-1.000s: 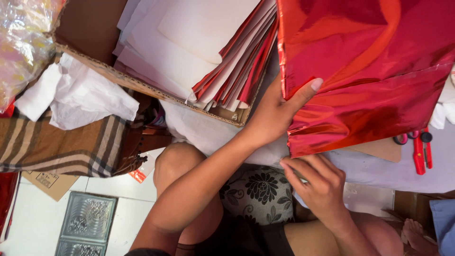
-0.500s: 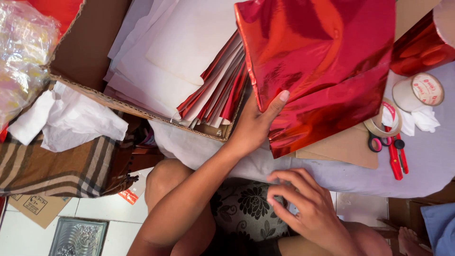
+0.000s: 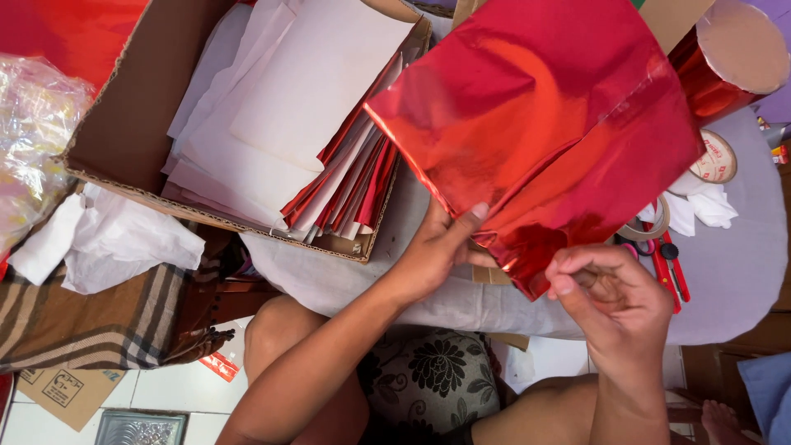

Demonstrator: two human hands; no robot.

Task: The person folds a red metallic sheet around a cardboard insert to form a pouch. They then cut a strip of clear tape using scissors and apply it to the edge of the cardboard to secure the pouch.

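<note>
Cardboard box (image 3: 124, 132) at upper left holds a stack of white-backed red foil sheets (image 3: 288, 148); crumpled white paper (image 3: 115, 239) lies below it on a striped brown cloth (image 3: 82, 330). At centre, the left hand (image 3: 437, 251) supports the red foil sheet (image 3: 535, 124) from beneath, thumb pressed against its lower edge and fingers hidden behind it. The sheet is glossy, creased and folded over, tilted above the grey padded surface (image 3: 733, 264). Its lowest corner sits in the right hand (image 3: 614, 301), pinched tightly between thumb and curled fingers. At far right lie red-handled scissors (image 3: 667, 264), a tape roll (image 3: 713, 156) and a roll of red foil (image 3: 729, 62).
</note>
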